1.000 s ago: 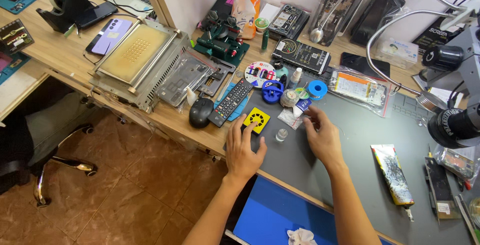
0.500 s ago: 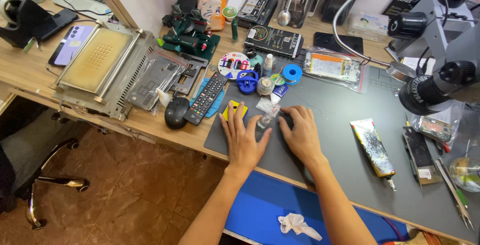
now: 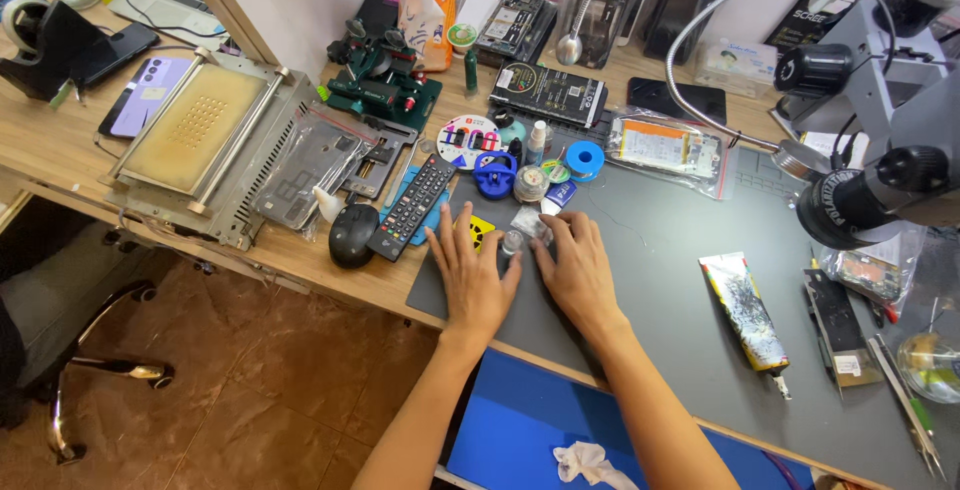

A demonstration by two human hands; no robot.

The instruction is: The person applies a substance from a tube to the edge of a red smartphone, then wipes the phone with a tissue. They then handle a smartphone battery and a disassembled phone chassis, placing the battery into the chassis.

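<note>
Left hand [image 3: 473, 275]: lies flat, palm down, on the grey mat, fingers [image 3: 455, 235] spread wide and holding nothing; the index fingertip rests just beside the small vial.
Right hand [image 3: 578, 268]: lies flat, palm down, on the same mat, fingers [image 3: 577, 230] extended and slightly fanned, empty; the thumb points toward the vial.
Small vial [image 3: 512, 243]: clear, cylindrical, upright, standing on the mat between the two hands, close to the mat's far edge.
Yellow card [image 3: 482, 233]: small, square, glossy, with a dark round mark, lying flat and partly under the left fingertips.
Clear packet [image 3: 527, 221]: crinkled, transparent film, just beyond the vial.
Grey mat [image 3: 660, 280]: matte, smooth rubber-like sheet covering the right part of the desk [image 3: 60, 145] up to its near edge.
Remote control [image 3: 412, 206]: long, black, with rows of keys, lying at an angle at the mat's left edge.
Computer mouse [image 3: 353, 234]: black, rounded, smooth, just left of the remote.
Glue tube [image 3: 745, 310]: flattened, creased metal tube, black and yellow, lying on the mat well right of the right hand.
Metal plate machine [image 3: 200, 140]: boxy, grey sheet steel with a perforated tan top, toward the desk's left edge.
Blue tape roll [image 3: 584, 160]: round, glossy, near the mat's far edge.
</note>
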